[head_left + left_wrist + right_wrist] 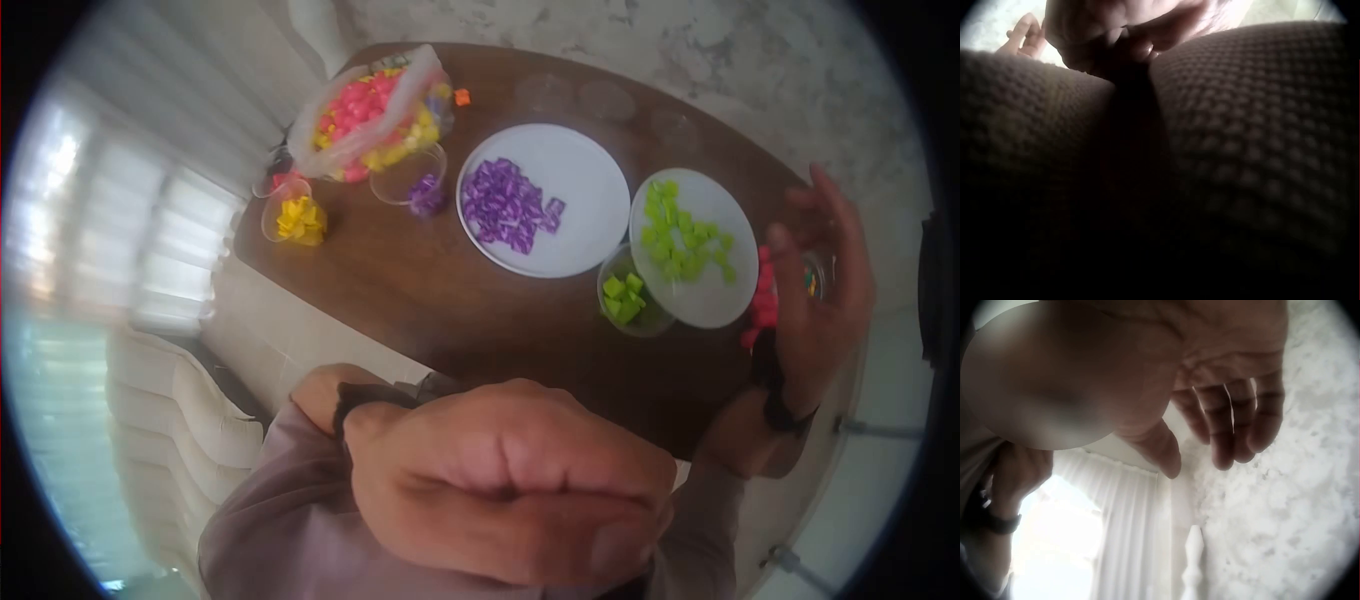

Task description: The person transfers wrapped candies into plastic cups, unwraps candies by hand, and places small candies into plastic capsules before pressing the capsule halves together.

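Observation:
My left hand (510,485) is raised close below the head camera, fingers curled like a fist, with nothing visible in it. In the left wrist view, knit fabric (1260,125) fills most of the picture. On the right, my right hand (830,285) is lifted over the table's end, fingers loosely bent and apart, palm empty in the right wrist view. Below and beside it lie pink pieces (764,290). The nearest plate, a white plate (705,305), bears bright green cubes (680,240). A clear cup (650,318) of larger green cubes stands against that plate.
Purple wrapped pieces (505,205) lie on a larger white plate (590,215) on the brown table (400,280). Further left are a plastic bag (345,135) of pink and yellow pieces, a cup of yellow pieces (300,220) and a cup with purple pieces (426,194).

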`<act>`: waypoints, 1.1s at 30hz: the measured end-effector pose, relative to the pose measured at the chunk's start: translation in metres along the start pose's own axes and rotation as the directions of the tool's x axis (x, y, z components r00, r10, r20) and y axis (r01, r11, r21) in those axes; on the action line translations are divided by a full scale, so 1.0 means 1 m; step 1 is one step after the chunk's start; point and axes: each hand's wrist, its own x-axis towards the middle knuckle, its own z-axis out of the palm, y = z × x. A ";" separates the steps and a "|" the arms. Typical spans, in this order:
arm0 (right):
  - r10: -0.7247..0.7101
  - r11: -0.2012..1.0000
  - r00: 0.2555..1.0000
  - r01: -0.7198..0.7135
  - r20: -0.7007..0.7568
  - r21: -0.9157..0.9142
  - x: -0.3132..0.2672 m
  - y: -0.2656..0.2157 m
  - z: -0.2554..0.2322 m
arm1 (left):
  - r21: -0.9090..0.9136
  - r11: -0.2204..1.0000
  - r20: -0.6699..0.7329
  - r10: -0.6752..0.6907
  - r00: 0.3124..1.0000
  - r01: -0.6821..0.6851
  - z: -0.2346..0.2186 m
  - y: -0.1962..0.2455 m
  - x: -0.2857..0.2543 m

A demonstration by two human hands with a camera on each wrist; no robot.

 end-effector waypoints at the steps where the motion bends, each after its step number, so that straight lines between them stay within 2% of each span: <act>1: 0.012 1.000 1.000 -0.012 0.013 -0.027 -0.001 -0.003 -0.002 | 0.066 0.984 -0.145 0.171 0.975 -0.163 0.013 -0.011 0.004; 2: 0.016 0.999 0.999 -0.015 0.029 -0.033 -0.001 -0.004 0.000 | 0.184 0.938 -0.288 0.338 0.896 -0.295 0.024 -0.021 0.003; 4: -0.063 0.998 0.994 0.064 -0.092 0.012 -0.005 0.018 0.009 | 0.128 0.963 -0.417 0.269 0.868 -0.237 0.029 -0.035 -0.012; 5: -0.097 0.993 0.993 0.092 -0.068 -0.069 -0.001 0.010 0.006 | 0.115 0.970 -0.450 0.244 0.859 -0.216 0.036 -0.038 -0.023; 7: -0.061 0.997 0.998 0.061 0.000 -0.053 -0.014 0.019 0.010 | 0.078 0.979 -0.501 0.200 0.842 -0.187 0.040 -0.041 -0.034; 11: -0.058 0.995 0.993 0.066 0.099 -0.078 -0.013 0.027 -0.006 | 0.009 0.984 -0.507 0.156 0.848 -0.175 0.043 -0.040 -0.046; 17: -0.089 0.996 0.987 0.092 0.132 -0.015 0.000 0.031 0.001 | 0.054 0.992 -0.494 0.122 0.861 -0.110 0.046 -0.032 -0.050; 28: -0.109 0.992 0.953 0.085 0.282 0.094 0.003 0.039 0.009 | 0.044 0.999 -0.533 0.018 0.846 0.006 0.043 -0.022 -0.053; 33: -0.120 0.987 0.935 0.077 0.335 0.139 0.004 0.041 0.012 | 0.041 0.997 -0.539 -0.032 0.842 0.064 0.028 -0.018 -0.053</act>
